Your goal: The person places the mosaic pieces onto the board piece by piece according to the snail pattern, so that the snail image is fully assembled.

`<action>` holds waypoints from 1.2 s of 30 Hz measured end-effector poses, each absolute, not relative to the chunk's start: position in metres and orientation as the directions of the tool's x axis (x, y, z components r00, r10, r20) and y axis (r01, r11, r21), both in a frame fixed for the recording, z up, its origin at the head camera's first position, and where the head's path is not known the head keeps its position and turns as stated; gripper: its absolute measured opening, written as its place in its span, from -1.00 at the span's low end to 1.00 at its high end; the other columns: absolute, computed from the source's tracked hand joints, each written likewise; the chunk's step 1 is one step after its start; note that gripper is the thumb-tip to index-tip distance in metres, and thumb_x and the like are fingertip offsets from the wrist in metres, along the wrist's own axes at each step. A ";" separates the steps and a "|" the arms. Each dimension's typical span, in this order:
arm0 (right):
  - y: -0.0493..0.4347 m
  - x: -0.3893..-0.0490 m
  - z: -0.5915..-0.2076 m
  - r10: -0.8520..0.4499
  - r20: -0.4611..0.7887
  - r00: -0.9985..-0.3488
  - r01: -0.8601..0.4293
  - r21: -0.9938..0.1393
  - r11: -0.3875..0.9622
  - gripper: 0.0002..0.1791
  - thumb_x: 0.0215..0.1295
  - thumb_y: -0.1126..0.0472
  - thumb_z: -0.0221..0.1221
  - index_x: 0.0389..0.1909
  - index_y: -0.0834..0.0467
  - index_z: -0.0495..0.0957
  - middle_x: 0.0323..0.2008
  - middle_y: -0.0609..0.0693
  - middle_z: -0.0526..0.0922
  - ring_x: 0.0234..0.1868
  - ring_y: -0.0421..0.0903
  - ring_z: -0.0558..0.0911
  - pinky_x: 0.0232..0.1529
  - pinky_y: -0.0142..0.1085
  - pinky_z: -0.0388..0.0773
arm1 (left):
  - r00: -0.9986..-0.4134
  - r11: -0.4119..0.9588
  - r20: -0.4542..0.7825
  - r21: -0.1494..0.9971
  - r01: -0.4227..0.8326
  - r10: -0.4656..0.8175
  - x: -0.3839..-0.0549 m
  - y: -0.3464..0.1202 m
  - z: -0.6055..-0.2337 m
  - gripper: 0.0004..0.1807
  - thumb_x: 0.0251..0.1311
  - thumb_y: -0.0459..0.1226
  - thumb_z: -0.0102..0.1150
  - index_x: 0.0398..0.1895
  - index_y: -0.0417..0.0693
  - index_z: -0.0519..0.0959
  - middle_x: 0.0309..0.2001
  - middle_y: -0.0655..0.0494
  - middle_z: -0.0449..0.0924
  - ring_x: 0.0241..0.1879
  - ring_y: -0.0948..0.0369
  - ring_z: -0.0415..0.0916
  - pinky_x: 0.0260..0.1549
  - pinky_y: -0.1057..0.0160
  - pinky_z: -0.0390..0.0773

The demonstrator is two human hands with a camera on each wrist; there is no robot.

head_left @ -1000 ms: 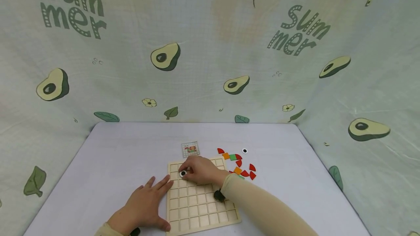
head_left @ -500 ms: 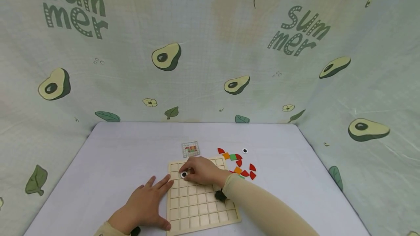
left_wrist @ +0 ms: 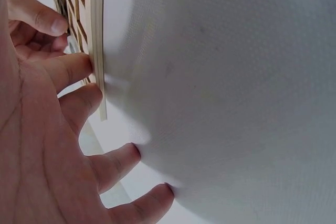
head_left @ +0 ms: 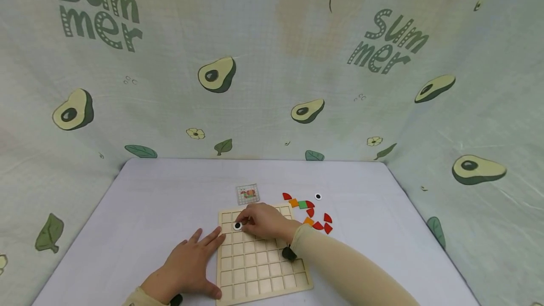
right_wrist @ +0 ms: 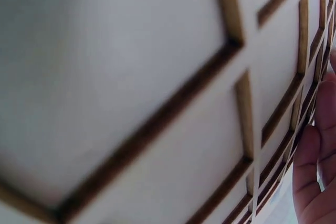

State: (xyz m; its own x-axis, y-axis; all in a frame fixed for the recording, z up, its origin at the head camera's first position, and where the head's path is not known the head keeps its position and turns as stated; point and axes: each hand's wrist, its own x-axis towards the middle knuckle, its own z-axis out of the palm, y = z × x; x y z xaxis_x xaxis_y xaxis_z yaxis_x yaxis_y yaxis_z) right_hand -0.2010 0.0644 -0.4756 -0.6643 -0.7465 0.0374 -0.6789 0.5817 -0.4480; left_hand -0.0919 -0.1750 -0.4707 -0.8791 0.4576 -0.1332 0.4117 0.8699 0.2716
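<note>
A pale wooden grid board (head_left: 252,275) lies on the table, its cells marked off by raised ridges. My left hand (head_left: 191,261) is spread at the board's left side, fingertips and thumb at its edge. In the left wrist view, two fingers (left_wrist: 84,100) touch the board's rim while two others rest on the table. My right hand (head_left: 265,221) reaches over the upper part of the board. Its bent index finger and thumb are right beside a round white eye piece (head_left: 237,225) with a black centre, which sits in an upper-left cell. Its other fingers (right_wrist: 310,177) are loosely bent.
Behind the board lies a small picture card (head_left: 248,194) with a grid. To the right are scattered red quarter-circle pieces (head_left: 327,218), orange squares (head_left: 293,203), a green square (head_left: 302,204) and another eye piece (head_left: 318,196). A printed cloth (head_left: 263,60) hangs behind the table.
My right hand's fingertips have drawn slightly right, off the eye piece, which has shifted a little left in its cell. My left hand stays at the board's edge.
</note>
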 end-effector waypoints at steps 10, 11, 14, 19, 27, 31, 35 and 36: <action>0.088 -0.202 -0.457 -0.730 -0.014 -0.683 -0.609 -0.540 0.581 -0.69 0.32 0.23 0.27 0.07 0.01 0.67 -0.12 -0.25 0.65 -0.24 -0.37 0.55 -0.17 -0.49 0.50 | -0.893 0.890 -0.164 0.269 0.369 0.420 -0.089 -0.178 -0.472 0.42 -0.65 0.55 0.38 0.46 0.05 0.36 0.50 0.12 0.19 0.36 -0.36 0.14 0.04 -0.43 0.36; 0.096 -0.203 -0.453 -0.726 -0.018 -0.687 -0.602 -0.546 0.583 -0.68 0.32 0.23 0.27 0.08 0.02 0.67 -0.09 -0.23 0.65 -0.22 -0.35 0.56 -0.15 -0.47 0.51 | -0.895 0.891 -0.162 0.272 0.365 0.416 -0.089 -0.179 -0.473 0.43 -0.66 0.55 0.38 0.46 0.05 0.35 0.51 0.13 0.19 0.37 -0.36 0.15 0.04 -0.43 0.36; 0.132 -0.208 -0.441 -0.685 -0.028 -0.728 -0.543 -0.586 0.601 -0.66 0.33 0.24 0.28 0.12 0.09 0.65 -0.03 -0.12 0.66 -0.19 -0.30 0.57 -0.13 -0.39 0.54 | -0.897 0.887 -0.145 0.280 0.367 0.417 -0.087 -0.182 -0.474 0.44 -0.68 0.53 0.39 0.46 0.03 0.35 0.51 0.14 0.18 0.37 -0.34 0.15 0.04 -0.43 0.36; 0.220 -0.223 -0.439 -0.473 -0.035 -0.880 -0.362 -0.595 0.718 -0.65 0.30 0.29 0.31 0.10 0.15 0.64 -0.07 -0.01 0.66 -0.28 -0.15 0.55 -0.24 -0.30 0.59 | -0.890 0.877 -0.127 0.282 0.390 0.437 -0.092 -0.177 -0.473 0.44 -0.68 0.52 0.40 0.46 0.03 0.35 0.51 0.16 0.18 0.37 -0.33 0.16 0.04 -0.42 0.37; 0.297 -0.249 -0.465 -0.250 -0.059 -0.967 -0.156 -0.639 0.753 -0.64 0.25 0.30 0.35 0.07 0.14 0.66 -0.04 0.01 0.66 -0.20 -0.04 0.53 -0.16 -0.24 0.56 | -0.888 0.877 -0.131 0.273 0.395 0.441 -0.096 -0.173 -0.470 0.45 -0.73 0.53 0.40 0.44 0.00 0.37 0.49 0.11 0.23 0.34 -0.36 0.20 0.03 -0.44 0.37; 0.298 -0.256 -0.475 -0.257 -0.118 -0.959 -0.116 -0.663 0.740 -0.61 0.24 0.28 0.37 0.10 0.09 0.66 -0.07 -0.04 0.64 -0.17 -0.03 0.51 -0.11 -0.24 0.54 | -0.882 0.866 -0.127 0.296 0.403 0.454 -0.095 -0.174 -0.471 0.45 -0.70 0.54 0.39 0.44 -0.02 0.36 0.49 0.08 0.22 0.33 -0.38 0.19 0.00 -0.45 0.38; 0.293 -0.259 -0.481 -0.245 -0.141 -0.959 -0.096 -0.652 0.752 -0.61 0.20 0.27 0.40 0.07 0.03 0.68 -0.13 -0.10 0.60 -0.17 -0.06 0.48 -0.14 -0.24 0.52 | -0.879 0.858 -0.115 0.308 0.410 0.462 -0.095 -0.175 -0.474 0.44 -0.68 0.52 0.40 0.44 -0.04 0.36 0.48 0.07 0.23 0.33 -0.39 0.19 -0.01 -0.47 0.37; 0.291 -0.259 -0.481 -0.246 -0.141 -0.959 -0.098 -0.648 0.755 -0.61 0.19 0.27 0.41 0.06 0.02 0.69 -0.14 -0.11 0.59 -0.18 -0.06 0.48 -0.15 -0.24 0.52 | -0.880 0.860 -0.117 0.308 0.408 0.460 -0.095 -0.175 -0.474 0.44 -0.67 0.52 0.41 0.44 -0.03 0.36 0.49 0.07 0.23 0.33 -0.39 0.18 -0.01 -0.47 0.36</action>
State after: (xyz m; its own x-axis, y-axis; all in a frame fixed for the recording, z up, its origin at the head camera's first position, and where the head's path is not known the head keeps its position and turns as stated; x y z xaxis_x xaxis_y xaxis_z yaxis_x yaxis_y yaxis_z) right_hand -0.2590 0.2914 -0.4812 -0.9590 -0.2459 -0.1411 -0.0984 0.7554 -0.6479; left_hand -0.0947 -0.1753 -0.4740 -0.8805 0.4595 -0.1167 0.4077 0.8595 0.3082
